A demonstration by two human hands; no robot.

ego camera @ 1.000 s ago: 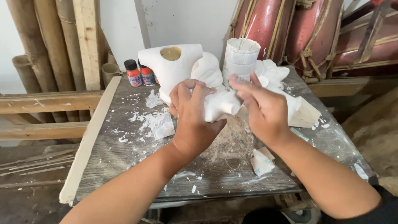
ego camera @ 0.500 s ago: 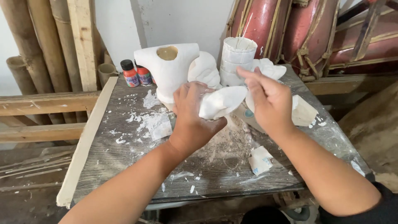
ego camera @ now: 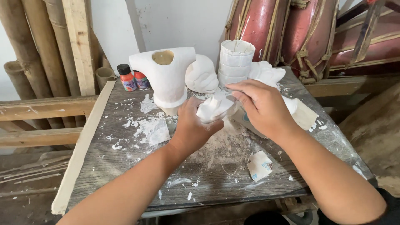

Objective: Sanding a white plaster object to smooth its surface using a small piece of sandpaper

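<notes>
Cupping a small white plaster piece from beneath above the dusty desk, the left hand is steadying it, while the right hand is pinching its top, seemingly to work the surface.

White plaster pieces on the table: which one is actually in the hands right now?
The small white plaster piece, gripped in the left hand with the right hand over it. The big T-shaped cast and the rounded cast stand untouched behind.
</notes>
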